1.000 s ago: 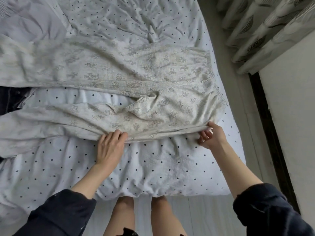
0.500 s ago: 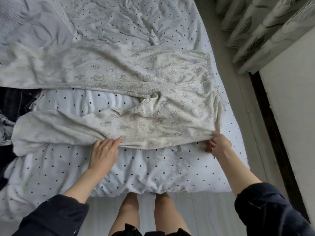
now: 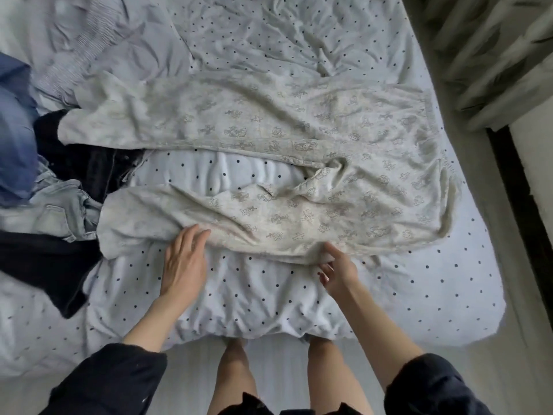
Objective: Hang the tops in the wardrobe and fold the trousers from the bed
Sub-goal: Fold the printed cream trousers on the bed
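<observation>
Pale printed pyjama trousers [image 3: 344, 175] lie spread across the dotted bed [image 3: 419, 295], waistband to the right, both legs running left with a gap between them. My left hand [image 3: 184, 262] rests flat, fingers apart, on the near edge of the near leg. My right hand [image 3: 336, 272] is at the same edge further right, with fingers loosely apart and its fingertips touching the fabric; no firm grip shows.
A heap of other clothes lies at the left: light denim jeans [image 3: 57, 214], dark garments [image 3: 51, 265], a blue garment [image 3: 15, 136], a striped top [image 3: 83, 43]. Curtains [image 3: 493, 55] hang at the right, beyond a strip of floor.
My right hand has left the waistband corner and moved left along the near edge. The view has shifted left, showing the clothes heap. The left hand stays on the near leg.
</observation>
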Motion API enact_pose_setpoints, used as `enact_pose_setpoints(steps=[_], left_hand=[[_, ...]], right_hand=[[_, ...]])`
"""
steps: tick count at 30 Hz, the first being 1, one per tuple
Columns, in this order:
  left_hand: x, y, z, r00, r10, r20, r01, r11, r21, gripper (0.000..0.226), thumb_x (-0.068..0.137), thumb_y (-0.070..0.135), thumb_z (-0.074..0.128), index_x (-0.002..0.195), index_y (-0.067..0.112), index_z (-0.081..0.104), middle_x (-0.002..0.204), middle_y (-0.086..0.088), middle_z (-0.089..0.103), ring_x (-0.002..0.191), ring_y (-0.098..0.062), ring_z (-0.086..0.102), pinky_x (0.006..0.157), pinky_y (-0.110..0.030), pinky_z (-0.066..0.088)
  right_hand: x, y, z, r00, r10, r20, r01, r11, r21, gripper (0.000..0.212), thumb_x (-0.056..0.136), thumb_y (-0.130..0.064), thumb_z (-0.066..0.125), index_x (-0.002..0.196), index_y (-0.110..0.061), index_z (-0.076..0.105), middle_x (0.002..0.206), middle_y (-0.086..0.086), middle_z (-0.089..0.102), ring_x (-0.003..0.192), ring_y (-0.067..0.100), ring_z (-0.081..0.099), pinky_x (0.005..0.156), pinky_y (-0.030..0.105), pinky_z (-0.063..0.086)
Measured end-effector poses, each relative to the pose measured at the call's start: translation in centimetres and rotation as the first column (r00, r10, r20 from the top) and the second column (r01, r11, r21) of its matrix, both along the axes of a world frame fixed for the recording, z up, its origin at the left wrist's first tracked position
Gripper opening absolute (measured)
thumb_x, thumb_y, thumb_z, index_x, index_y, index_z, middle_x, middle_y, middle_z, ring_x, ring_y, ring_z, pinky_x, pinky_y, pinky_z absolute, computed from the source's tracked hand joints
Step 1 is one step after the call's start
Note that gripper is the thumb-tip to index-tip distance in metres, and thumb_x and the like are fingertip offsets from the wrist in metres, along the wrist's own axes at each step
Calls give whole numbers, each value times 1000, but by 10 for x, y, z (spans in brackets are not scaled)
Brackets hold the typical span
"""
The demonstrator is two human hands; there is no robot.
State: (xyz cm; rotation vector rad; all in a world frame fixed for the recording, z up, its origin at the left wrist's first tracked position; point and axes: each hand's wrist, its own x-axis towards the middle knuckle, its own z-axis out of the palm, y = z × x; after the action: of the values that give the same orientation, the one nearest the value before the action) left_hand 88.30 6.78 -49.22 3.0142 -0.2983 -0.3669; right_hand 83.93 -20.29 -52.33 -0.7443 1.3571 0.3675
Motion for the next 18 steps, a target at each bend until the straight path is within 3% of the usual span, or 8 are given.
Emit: enact_pose_setpoints(steps=[4,7,12,16,18], left_hand=[[13,46,3,1000,5,-26,-6,1000,-10,52,81,-10,56,131,3,50,140,-18,43,130,-35,40,98,-52,37],[36,84,7,1000,-7,-21,5,998,-64,50,81,-11,54,129,3,52,139,-19,44,129,-36,40,98,-51,37],[103,133,8,989,-135,-52,130,987,-94,46,93,3,44,139,11,41,149,-10,32,137,-28,27,107,-45,26],[161,148,6,938,-312,-150,300,949,-96,48,100,19,36,147,19,26,155,-3,21,142,-19,15,113,-39,14],[182,142,4,902,-363,-234,354,932,-82,49,100,27,38,146,21,24,150,-2,28,139,-19,23,111,-39,16]], right_hand=[[5,52,0,1000,-8,-1,8,999,45,13,89,-27,62,82,-18,56,79,0,46,63,11,41,56,23,32],[13,96,3,998,-56,14,55,998,38,12,91,-27,60,83,-17,58,76,1,51,63,12,46,59,24,32],[30,166,15,964,-213,160,200,975,98,23,94,-28,52,77,-15,58,71,-1,65,72,10,59,58,22,32],[45,208,23,932,-293,215,287,956,59,16,93,-32,52,84,-21,57,83,0,59,84,9,56,80,26,32],[49,221,24,925,-297,239,306,952,-2,13,91,-31,55,92,-20,61,91,-1,61,88,11,55,83,28,33]])
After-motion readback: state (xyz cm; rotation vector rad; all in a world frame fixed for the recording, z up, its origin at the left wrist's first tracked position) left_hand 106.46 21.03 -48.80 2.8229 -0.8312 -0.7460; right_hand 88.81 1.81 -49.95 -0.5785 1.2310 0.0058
